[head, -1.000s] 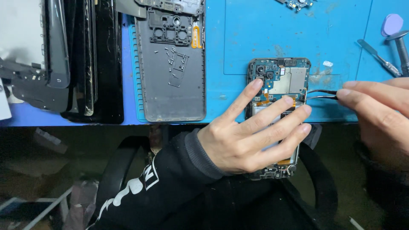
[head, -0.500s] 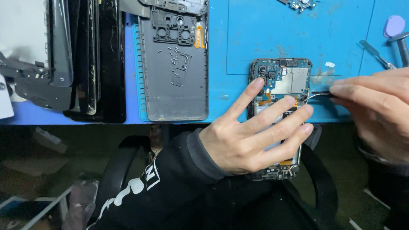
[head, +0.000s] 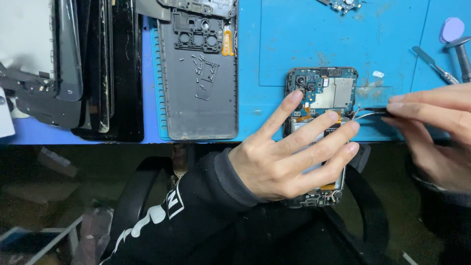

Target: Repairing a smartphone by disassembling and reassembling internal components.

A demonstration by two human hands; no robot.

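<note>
Left hand (head: 289,157) spread flat, pinning opened phone (head: 321,98) at table's near edge; right hand (head: 436,132) pinching tweezers (head: 370,112), tips at phone's right side.

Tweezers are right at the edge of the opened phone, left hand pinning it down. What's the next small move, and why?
Probably ease the tweezers tips a little further left, toward the circuit board. The right hand holds them at the opened phone's right edge, beside a thin pale wire, while the left hand lies flat across the phone's middle, steadying it. Whether the tips already grip the wire is too small to tell.
</note>
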